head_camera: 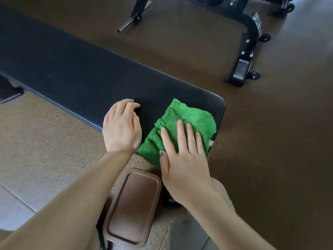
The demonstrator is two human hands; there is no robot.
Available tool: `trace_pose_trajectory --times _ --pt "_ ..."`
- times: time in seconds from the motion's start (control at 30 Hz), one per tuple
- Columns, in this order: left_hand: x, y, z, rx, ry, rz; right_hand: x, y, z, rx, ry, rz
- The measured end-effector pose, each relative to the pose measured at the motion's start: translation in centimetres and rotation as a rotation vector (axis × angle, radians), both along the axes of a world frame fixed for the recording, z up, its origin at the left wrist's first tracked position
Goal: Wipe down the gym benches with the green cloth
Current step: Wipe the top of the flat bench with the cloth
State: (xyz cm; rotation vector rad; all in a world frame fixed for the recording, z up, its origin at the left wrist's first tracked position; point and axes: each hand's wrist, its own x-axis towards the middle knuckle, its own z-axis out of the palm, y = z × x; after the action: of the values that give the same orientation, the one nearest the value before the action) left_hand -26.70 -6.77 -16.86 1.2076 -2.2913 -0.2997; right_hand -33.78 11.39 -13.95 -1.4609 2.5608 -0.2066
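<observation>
A long black padded gym bench runs from the upper left to the middle of the view. The green cloth lies crumpled on the bench's near end. My right hand presses flat on the cloth with straight, spread fingers. My left hand rests on the bench pad just left of the cloth, its fingers bent against the surface and holding nothing.
A brown rounded pad sits on the floor below the bench end, between my arms. The black frame of another bench with small wheels stands at the upper right. A black stand with a metal peg is at the top. Brown flooring surrounds everything.
</observation>
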Motion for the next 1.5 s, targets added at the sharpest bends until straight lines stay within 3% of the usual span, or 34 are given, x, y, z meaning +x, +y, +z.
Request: trace_pose_trajectory --times 0.2,0.43,0.7,0.83,1.0,1.1,1.3,1.4,1.5 --pt "0.0 0.0 0.1 0.013 0.022 -0.010 -3.6 -3.8 0.9 0.037 -0.057 -0.092" --pt "-0.2 -0.3 0.3 -0.010 0.040 -0.034 -10.9 -8.3 0.2 0.031 0.040 -0.177" --pt "-0.1 -0.1 -0.2 -0.031 0.050 -0.011 0.3 -0.8 -0.1 -0.035 0.003 -0.150" --pt "-0.3 -0.1 -0.1 -0.033 0.053 -0.016 -5.5 -3.0 -0.5 -0.080 0.045 -0.129" --pt "-0.4 -0.4 -0.2 -0.043 0.045 -0.007 -12.8 -9.5 -0.4 0.040 0.022 -0.322" --pt "-0.2 -0.3 -0.4 -0.045 0.036 -0.003 -11.1 -9.0 0.0 0.041 0.029 -0.353" --pt "0.0 -0.1 -0.4 -0.036 0.042 -0.002 0.5 -0.7 0.5 -0.021 0.001 -0.306" --pt "-0.1 -0.1 -0.1 -0.018 0.043 -0.023 -3.3 -0.7 -0.1 -0.049 0.007 -0.268" --pt "-0.2 -0.2 0.0 -0.019 0.050 -0.012 -9.7 -3.1 -0.7 -0.090 -0.035 -0.362"
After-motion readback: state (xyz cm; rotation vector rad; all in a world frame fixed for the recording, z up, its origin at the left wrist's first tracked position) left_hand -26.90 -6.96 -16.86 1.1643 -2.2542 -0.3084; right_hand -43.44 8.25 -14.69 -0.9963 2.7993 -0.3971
